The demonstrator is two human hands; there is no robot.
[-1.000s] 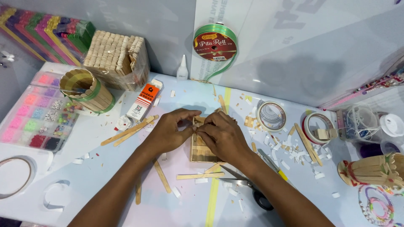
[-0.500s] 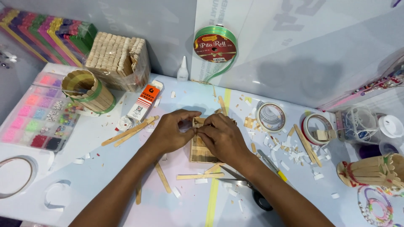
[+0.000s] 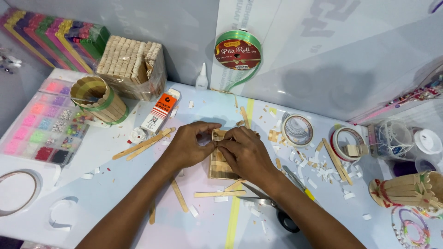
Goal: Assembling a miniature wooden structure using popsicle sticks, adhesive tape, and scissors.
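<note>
A flat panel of wooden sticks (image 3: 220, 162) lay at the middle of the frame on the pale table (image 3: 115, 184), its long axis running up and down the picture, near end toward the person, far end under the fingers. The left hand (image 3: 188, 146) and right hand (image 3: 245, 153) met at that far end, fingers curled and pinched closed on the top edge, seemingly pressing a small piece there; what exactly sat between the fingertips could not be told. If the pinch pressed unevenly, the sticks could probably shift out of line or the joints part. Loose sticks (image 3: 144, 144) lay left of it, scissors (image 3: 272, 207) at lower right, tape rolls (image 3: 297, 130) to the right, a stick cup (image 3: 98, 99) and bead tray (image 3: 37, 124) at upper left.
</note>
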